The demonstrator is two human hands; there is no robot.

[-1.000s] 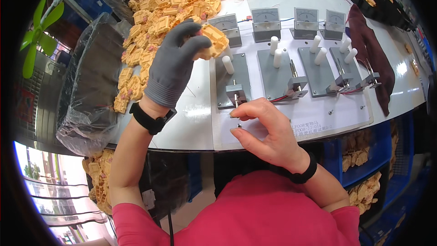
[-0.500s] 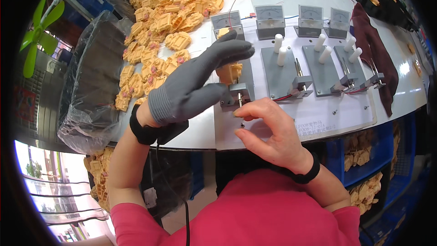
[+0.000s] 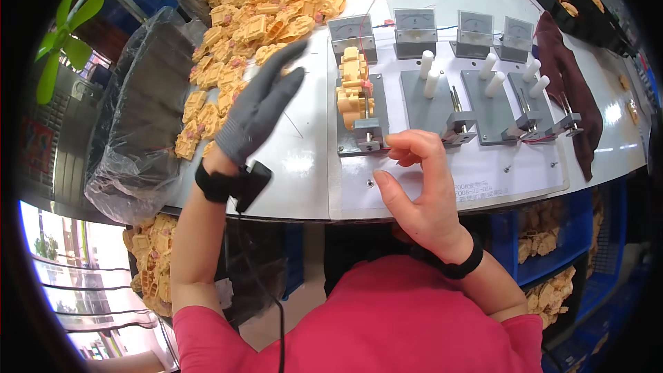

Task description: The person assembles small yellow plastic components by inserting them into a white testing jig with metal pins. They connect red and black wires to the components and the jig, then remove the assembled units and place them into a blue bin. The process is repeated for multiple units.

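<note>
My left hand (image 3: pixel 259 107), in a grey glove, is open with fingers spread and holds nothing. It floats just left of the grey clamp stand (image 3: pixel 359 114). My bare right hand (image 3: pixel 414 183) is half curled, thumb and fingers apart, empty, just below the stand. The yellow plastic part (image 3: pixel 353 86) sits on the stand, between my hands. Its bottom end is hidden by the clamp. My glove hides some of the yellow parts pile (image 3: pixel 276 14). The white table (image 3: pixel 304 166) edge curves close under my wrists.
</note>
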